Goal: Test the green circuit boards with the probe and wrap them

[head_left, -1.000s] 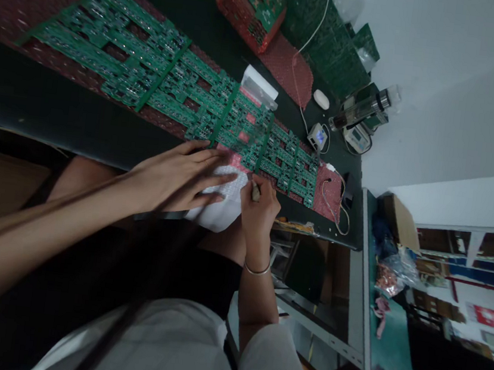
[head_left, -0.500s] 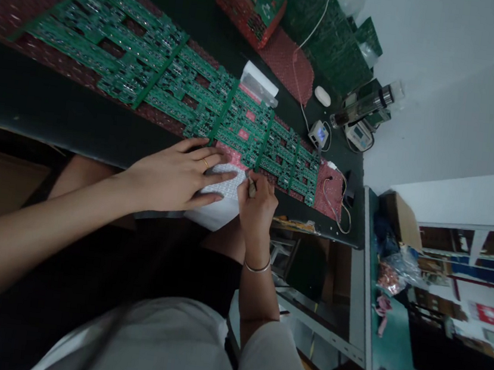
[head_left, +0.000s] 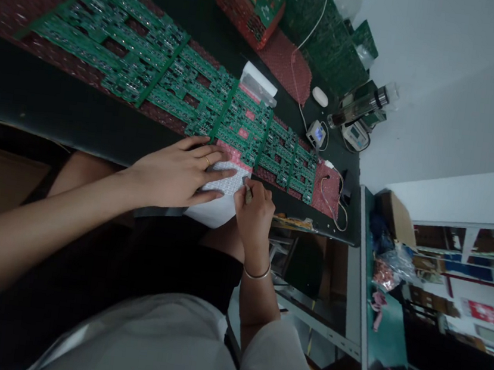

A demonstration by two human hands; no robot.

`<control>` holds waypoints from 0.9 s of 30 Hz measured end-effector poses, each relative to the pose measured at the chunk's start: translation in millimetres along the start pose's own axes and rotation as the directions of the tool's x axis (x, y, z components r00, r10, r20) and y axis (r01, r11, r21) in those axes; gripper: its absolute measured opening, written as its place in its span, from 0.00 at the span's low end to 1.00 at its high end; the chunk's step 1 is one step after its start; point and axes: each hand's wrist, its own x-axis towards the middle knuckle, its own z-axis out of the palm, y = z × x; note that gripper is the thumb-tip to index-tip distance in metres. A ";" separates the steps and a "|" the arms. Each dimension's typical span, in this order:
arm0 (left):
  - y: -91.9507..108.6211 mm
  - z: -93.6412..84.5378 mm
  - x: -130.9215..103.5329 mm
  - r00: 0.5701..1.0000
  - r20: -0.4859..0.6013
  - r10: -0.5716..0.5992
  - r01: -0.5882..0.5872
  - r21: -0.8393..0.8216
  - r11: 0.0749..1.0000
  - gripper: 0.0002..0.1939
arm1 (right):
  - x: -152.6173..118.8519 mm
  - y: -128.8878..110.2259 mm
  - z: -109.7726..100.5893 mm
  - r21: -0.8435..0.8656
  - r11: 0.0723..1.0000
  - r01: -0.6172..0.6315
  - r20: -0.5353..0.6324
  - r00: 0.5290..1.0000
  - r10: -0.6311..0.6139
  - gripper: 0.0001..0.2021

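My left hand (head_left: 180,174) lies flat with fingers spread, holding down a white sheet (head_left: 215,208) printed with a grid of small rectangles. The sheet hangs partly over the table edge. At its right side, my right hand (head_left: 257,207) is closed around a small slim tool (head_left: 248,194) with a tan handle and a greyish tip; its exact kind is unclear. The tip is over or against the sheet's right edge. Just beyond the hands lies a long row of joined green circuit boards (head_left: 245,126), with pink pieces showing beneath and through one section.
Red bubble wrap (head_left: 325,188) lies under the boards. Behind them are a white roll (head_left: 260,80), a wrapped stack of boards (head_left: 251,5), a small device with a lit screen (head_left: 316,135), a white mouse (head_left: 319,97) and a glass bottle (head_left: 359,110). Cables run across the table's right end.
My right hand has drawn slightly back toward my body, and the tool's tip is lower along the sheet's right edge. My left hand stays nearly in place.
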 end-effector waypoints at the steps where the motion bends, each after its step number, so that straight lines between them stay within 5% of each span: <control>1: 0.6 -0.9 0.3 1.000 0.008 0.005 -0.005 0.013 1.000 0.29 | -0.5 -0.2 -0.6 0.000 1.000 -0.001 0.003 1.000 0.001 0.08; 27: -0.9 3.6 0.1 0.999 -0.040 -0.001 0.001 -0.021 1.000 0.28 | -34.2 -22.6 -20.4 -0.054 0.998 -0.044 0.101 0.994 0.049 0.07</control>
